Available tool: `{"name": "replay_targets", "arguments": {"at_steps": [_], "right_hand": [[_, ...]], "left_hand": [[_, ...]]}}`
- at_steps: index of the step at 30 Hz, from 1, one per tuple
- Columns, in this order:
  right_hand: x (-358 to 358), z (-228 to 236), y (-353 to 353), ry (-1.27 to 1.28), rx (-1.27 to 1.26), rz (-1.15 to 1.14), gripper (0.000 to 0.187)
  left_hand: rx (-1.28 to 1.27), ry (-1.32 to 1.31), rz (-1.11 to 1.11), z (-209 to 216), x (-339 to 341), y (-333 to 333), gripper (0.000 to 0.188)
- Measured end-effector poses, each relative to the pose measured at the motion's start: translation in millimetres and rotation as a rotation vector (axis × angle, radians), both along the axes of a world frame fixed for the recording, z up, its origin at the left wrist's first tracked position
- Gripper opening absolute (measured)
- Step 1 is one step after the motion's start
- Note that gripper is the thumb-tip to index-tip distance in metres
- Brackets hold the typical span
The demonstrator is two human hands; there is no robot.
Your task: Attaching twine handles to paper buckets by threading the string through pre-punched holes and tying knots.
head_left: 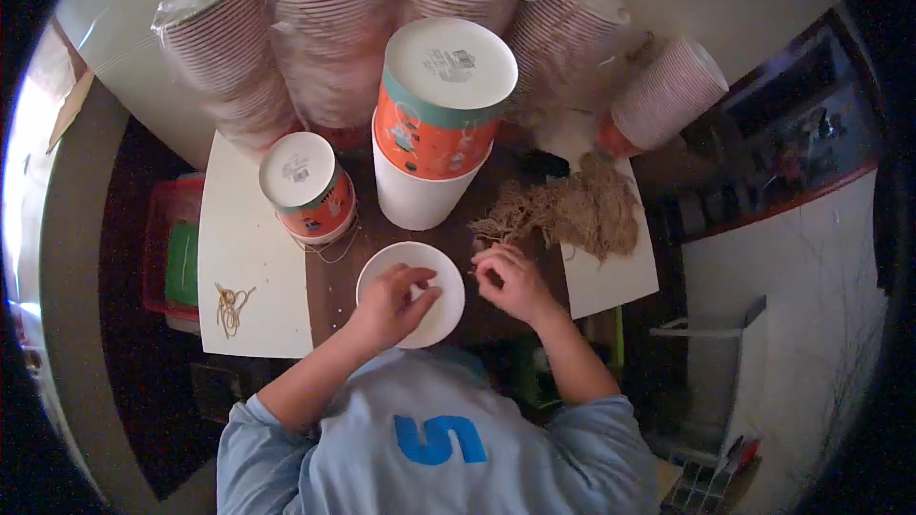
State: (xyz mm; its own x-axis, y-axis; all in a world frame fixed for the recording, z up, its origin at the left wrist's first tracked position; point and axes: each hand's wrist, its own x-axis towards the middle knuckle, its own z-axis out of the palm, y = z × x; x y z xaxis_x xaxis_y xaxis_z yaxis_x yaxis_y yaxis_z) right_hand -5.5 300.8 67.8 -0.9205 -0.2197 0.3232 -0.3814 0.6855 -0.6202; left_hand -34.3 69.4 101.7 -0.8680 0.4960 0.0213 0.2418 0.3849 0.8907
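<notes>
Directly in front of me a round white paper bucket [446, 319] shows its pale inside. My left hand [393, 305] hangs over it, fingers curved and thumb apart, with nothing visible between them. To the right, the thumb and fingers of my right hand [513, 281] come together in a pinch; what they hold, if anything, is too small to make out. Just beyond those fingertips lies a tangled bundle of brown twine [601, 210], its loose ends reaching toward them. Behind the white bucket an upside-down orange and green printed bucket [444, 138] is stacked over a white one [415, 191].
A smaller orange bucket [301, 181] stands upside down at left, a cord loop at its base. A little pile of tan cords [231, 308] lies on the white tabletop [258, 324]. Plastic-wrapped stacks of buckets [329, 48] line the back; another stack [668, 95] leans at right.
</notes>
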Motion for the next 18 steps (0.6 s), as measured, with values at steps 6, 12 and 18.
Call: {"name": "replay_targets", "arguments": {"at_steps": [6,12,18], "right_hand": [[8.4,9.0,-19.5,0.038,-0.009,0.055,0.021],[8.8,11.5,-17.9,-0.275,-0.214,-0.071,0.016],[-6.6,-101.4,102.4,-0.330,0.573,-0.378,0.017]], "left_hand": [[0.009,0.045,-0.141,-8.1,-8.4,32.1,0.018],[0.082,-0.067,-0.092,-5.6,-11.7,24.9,0.016],[0.361,-0.257,0.155,51.0,-20.5,-23.3,0.014]]}}
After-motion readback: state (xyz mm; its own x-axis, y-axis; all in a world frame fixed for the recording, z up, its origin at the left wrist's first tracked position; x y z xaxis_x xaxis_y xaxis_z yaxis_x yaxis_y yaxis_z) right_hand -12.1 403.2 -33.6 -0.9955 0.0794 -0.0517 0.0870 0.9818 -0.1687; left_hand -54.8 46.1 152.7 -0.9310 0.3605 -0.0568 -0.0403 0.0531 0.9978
